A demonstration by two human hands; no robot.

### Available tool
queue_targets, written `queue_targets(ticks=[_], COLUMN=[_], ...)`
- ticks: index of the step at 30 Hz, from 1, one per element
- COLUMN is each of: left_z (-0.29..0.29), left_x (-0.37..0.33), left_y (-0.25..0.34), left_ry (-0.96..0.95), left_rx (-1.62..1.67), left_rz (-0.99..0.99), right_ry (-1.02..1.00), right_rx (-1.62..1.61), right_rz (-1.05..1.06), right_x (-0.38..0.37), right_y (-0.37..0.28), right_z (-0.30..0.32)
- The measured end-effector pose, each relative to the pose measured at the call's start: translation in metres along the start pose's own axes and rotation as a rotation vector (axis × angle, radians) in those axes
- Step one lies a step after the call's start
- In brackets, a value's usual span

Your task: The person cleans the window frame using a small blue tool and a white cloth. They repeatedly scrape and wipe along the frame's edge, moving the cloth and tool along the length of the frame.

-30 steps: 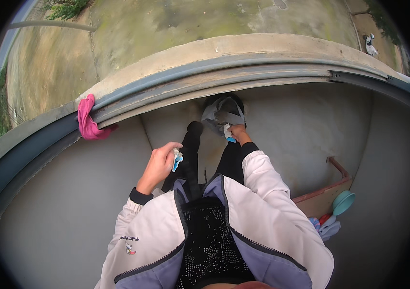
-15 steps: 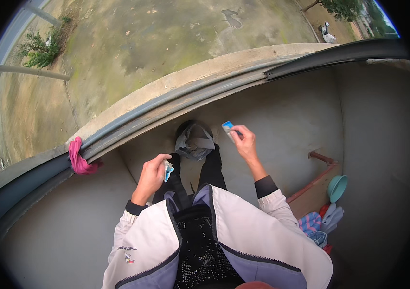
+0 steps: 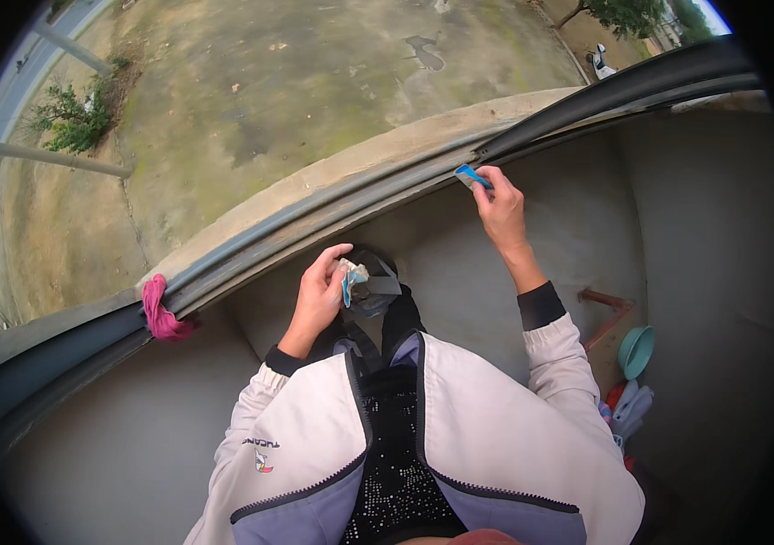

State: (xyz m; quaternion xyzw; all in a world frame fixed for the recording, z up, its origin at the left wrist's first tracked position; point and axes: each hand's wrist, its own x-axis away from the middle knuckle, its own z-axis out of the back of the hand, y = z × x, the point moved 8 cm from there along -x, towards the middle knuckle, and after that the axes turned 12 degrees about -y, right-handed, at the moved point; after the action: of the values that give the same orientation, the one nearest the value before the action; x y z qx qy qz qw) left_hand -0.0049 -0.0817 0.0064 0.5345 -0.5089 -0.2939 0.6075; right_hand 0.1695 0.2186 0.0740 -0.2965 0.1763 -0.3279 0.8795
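Note:
My left hand (image 3: 314,298) is closed round a crumpled white-and-blue wad (image 3: 353,280), soft like paper or a wrapper. It hovers above a dark round bin (image 3: 382,263) with a grey bag in it, by my legs. Farther forward and to the right, my right hand (image 3: 501,216) pinches a small flat blue-and-grey piece (image 3: 472,176). That piece is at the inner edge of the window track (image 3: 342,213), near the end of the dark sash (image 3: 587,100); whether it touches the metal I cannot tell.
A pink cloth (image 3: 162,311) hangs over the track at the left. On the right stand a reddish-brown frame (image 3: 610,304), a green basin (image 3: 636,351) and some cloths (image 3: 632,409). Beyond the concrete sill (image 3: 251,202) lies a yard far below.
My right hand has moved forward and right, bringing the blue-and-grey piece up to the window track. My left hand has gone forward and slightly right with the wad, over the bin.

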Motion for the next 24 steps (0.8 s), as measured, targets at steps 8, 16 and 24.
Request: queue_targets(ticks=[8,16,24], left_z=[0.013,0.014,0.0], left_x=[-0.035,-0.093,-0.13], left_y=[0.022,0.046,0.073], left_ry=[-0.087,-0.089,0.051], left_rx=[0.183,0.283,-0.164], left_rz=[-0.063,-0.026,-0.276], right_ry=[-0.029,-0.011,-0.056], right_rx=[-0.143,-0.428,-0.928], right_rz=[-0.13,-0.333,-0.358], right_x=[-0.004,0.05,0.037], right_y=[-0.002,0.01,-0.003], right_z=[-0.013,-0.042,-0.061])
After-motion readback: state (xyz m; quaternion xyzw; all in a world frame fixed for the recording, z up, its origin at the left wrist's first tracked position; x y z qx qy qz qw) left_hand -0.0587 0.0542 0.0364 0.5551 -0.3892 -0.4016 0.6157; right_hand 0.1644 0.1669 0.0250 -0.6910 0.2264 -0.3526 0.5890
